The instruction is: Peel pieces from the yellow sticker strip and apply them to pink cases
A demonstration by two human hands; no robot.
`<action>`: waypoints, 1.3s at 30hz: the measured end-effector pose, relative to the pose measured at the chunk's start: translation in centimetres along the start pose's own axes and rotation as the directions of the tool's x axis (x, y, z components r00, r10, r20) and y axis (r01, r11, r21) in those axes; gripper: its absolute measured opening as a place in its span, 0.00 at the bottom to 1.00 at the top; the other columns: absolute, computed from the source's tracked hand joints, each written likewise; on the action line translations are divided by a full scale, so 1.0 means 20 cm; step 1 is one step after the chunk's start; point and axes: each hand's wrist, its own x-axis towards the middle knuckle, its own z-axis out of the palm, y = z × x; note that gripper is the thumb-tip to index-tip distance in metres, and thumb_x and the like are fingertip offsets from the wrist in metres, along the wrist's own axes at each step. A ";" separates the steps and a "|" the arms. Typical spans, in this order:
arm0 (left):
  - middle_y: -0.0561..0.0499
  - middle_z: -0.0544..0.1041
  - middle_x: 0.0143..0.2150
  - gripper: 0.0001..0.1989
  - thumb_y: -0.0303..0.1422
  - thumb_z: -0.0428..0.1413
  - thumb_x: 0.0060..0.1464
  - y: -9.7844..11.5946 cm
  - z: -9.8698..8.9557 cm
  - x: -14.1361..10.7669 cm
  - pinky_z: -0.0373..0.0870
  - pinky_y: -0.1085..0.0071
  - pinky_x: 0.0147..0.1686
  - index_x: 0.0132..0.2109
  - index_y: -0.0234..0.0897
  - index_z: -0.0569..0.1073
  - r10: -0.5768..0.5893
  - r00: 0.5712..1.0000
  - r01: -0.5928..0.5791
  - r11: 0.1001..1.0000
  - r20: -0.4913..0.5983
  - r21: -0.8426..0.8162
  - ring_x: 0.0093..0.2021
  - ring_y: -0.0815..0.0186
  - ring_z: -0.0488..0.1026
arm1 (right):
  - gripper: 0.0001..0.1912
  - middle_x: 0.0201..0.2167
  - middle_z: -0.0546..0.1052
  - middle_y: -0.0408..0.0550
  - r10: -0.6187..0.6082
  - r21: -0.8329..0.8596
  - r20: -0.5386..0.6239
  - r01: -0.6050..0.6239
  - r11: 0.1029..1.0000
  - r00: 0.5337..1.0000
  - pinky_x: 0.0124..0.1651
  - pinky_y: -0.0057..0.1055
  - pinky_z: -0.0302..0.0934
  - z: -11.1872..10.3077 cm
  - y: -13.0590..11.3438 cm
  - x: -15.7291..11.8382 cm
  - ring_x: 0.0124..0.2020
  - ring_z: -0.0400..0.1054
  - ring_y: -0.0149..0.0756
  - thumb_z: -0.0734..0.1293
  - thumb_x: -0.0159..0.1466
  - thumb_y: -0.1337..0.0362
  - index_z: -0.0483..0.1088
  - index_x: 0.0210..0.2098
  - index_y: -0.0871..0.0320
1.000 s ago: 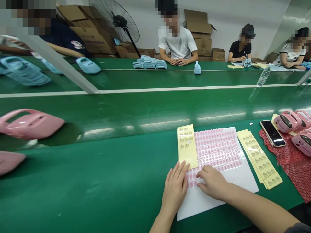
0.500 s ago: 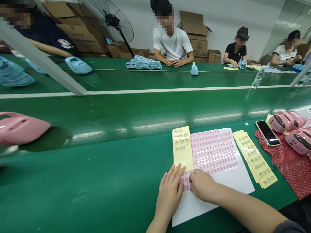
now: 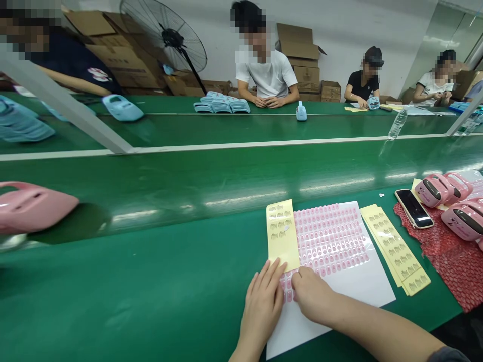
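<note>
A white sheet with rows of small pink oval stickers [image 3: 328, 236] lies on the green table in front of me. Over its left edge lies a yellow sticker strip [image 3: 282, 251] with a few printed marks left near its top. My left hand [image 3: 264, 296] rests flat, fingers stretched out, on the strip's lower end and the sheet's left side. Close beside it, my right hand [image 3: 311, 294] is closed, its fingertips down at the lower left pink stickers. Whatever is between those fingertips is hidden.
Right of the sheet lie more yellow strips [image 3: 396, 249], a phone [image 3: 414, 208] and pink plastic housings [image 3: 466, 221] on red bubble wrap [image 3: 449, 261]. A pink housing [image 3: 35, 207] is at far left. Beyond a divider, several people sit by blue housings [image 3: 222, 103]; a bottle [image 3: 397, 124] stands there.
The view has tilted slightly, so everything sits a little lower. My right hand has shifted slightly left over the lower stickers; my left hand stays in place.
</note>
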 end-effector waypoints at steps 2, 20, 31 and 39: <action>0.51 0.67 0.53 0.21 0.31 0.34 0.57 0.00 0.00 0.00 0.64 0.59 0.49 0.51 0.40 0.67 0.004 1.000 -0.004 1.000 -0.001 0.004 0.55 0.61 0.61 | 0.10 0.38 0.70 0.59 0.005 0.087 -0.033 -0.002 0.996 0.999 0.40 0.34 0.58 0.02 0.01 0.00 0.40 0.64 0.41 0.59 0.55 0.79 0.66 0.35 0.66; 0.53 0.64 0.56 0.21 0.33 0.36 0.57 -0.03 0.02 0.00 0.61 0.57 0.52 0.53 0.42 0.65 -0.053 0.996 0.058 0.996 0.076 -0.067 0.58 0.60 0.57 | 0.11 0.21 0.66 0.36 0.429 0.530 -0.084 -0.324 0.784 0.899 0.32 0.27 0.56 -0.43 0.82 -0.31 0.27 0.64 0.29 0.61 0.52 0.75 0.57 0.32 0.57; 0.53 0.64 0.55 0.21 0.33 0.35 0.57 -0.02 0.01 0.00 0.62 0.58 0.52 0.53 0.41 0.66 -0.058 0.994 0.063 0.997 0.092 -0.052 0.58 0.61 0.57 | 0.12 0.22 0.71 0.39 0.449 0.377 -0.093 -0.386 0.842 0.889 0.31 0.27 0.53 -0.43 0.82 -0.28 0.26 0.64 0.31 0.61 0.51 0.75 0.57 0.33 0.57; 0.52 0.66 0.54 0.21 0.33 0.36 0.56 -0.01 0.03 0.00 0.61 0.59 0.52 0.51 0.42 0.67 -0.077 0.997 0.079 0.995 0.023 -0.055 0.57 0.61 0.58 | 0.12 0.21 0.70 0.39 0.449 0.289 -0.083 -0.410 0.865 0.890 0.30 0.26 0.52 -0.44 0.80 -0.26 0.26 0.64 0.31 0.61 0.51 0.77 0.59 0.33 0.58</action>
